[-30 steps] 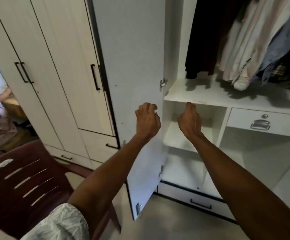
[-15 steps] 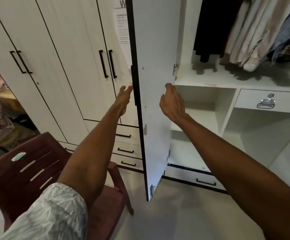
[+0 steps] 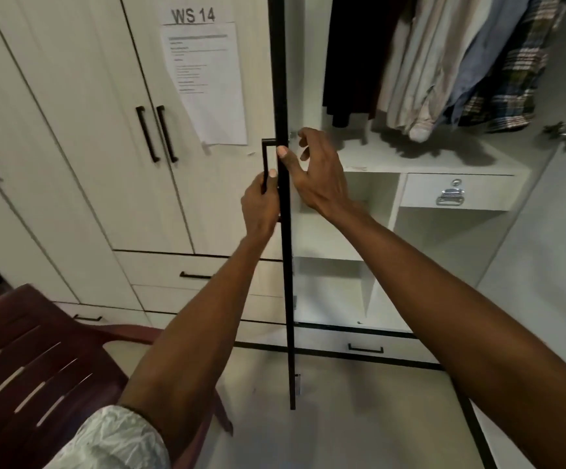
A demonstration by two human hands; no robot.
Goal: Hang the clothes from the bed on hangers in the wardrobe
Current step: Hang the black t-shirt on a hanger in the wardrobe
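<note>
Firmly, left hand grips handle —

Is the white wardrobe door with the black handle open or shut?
Open: the white wardrobe door shows edge-on, with hanging shirts visible behind it.

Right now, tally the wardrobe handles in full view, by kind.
Black door handles: 3 (the left hand grips one)
Black drawer handles: 3
Silver drawer pull: 1
Total: 7
One more door handle, cut off at the left edge, is not counted.
</note>
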